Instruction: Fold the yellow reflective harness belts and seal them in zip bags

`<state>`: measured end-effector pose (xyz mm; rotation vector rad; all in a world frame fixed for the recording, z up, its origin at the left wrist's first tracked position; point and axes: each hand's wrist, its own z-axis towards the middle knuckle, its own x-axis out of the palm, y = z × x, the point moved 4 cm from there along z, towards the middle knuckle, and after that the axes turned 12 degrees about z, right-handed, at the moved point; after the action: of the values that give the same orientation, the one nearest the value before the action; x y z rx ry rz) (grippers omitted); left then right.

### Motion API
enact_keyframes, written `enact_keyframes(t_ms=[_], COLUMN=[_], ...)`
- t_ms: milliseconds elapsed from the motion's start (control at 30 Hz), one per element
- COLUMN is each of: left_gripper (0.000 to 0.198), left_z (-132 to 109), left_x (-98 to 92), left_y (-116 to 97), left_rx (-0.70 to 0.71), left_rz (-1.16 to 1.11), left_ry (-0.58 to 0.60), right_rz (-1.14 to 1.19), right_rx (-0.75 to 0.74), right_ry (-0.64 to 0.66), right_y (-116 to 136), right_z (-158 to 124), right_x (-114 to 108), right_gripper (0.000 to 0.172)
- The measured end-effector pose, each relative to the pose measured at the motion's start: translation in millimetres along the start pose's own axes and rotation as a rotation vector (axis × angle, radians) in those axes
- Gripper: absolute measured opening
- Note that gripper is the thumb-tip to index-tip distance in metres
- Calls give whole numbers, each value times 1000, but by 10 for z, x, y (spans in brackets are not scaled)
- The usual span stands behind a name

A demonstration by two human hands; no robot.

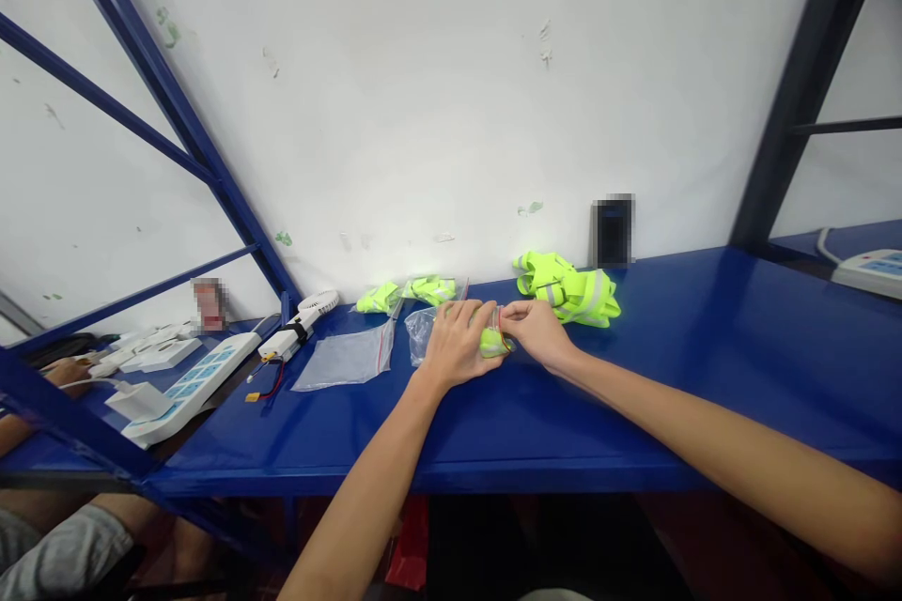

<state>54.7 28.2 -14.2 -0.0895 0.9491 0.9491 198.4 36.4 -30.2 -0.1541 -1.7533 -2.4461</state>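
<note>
A clear zip bag [497,338] with a folded neon-yellow reflective piece inside lies on the blue table. My left hand [458,338] is curved over the bag and holds it, thumb at the near side. At the bag's right end, my right hand [536,329] pinches the edge by its red zip strip. Just behind the right hand sits a crumpled neon-yellow reflective vest [582,296]. Left of my hands lies a flat clear zip bag [345,359]. Two small neon-yellow bundles, one on the left [379,298] and one nearer my hands [429,289], rest by the wall.
A white handheld fan [317,304] and a battery lead with a yellow connector [264,390] lie at the table's left. Beyond the blue frame post are a power strip [197,390] and another person's hand [67,371]. A dark blurred object [612,233] leans on the wall.
</note>
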Motion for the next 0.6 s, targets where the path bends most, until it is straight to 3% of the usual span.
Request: enact_keyframes(t_ms=[200, 600], left_gripper=[64, 51], left_z=[-2, 16], left_x=[-51, -120], left_y=[-3, -53], left_rx=[53, 48], left_rz=[4, -13], left_ry=[16, 3], right_rz=[-126, 135], right_rx=[-46, 96], right_ry=[263, 441], right_y=[87, -71], right_z=[-47, -67], right_x=[63, 110], right_gripper=[23, 25])
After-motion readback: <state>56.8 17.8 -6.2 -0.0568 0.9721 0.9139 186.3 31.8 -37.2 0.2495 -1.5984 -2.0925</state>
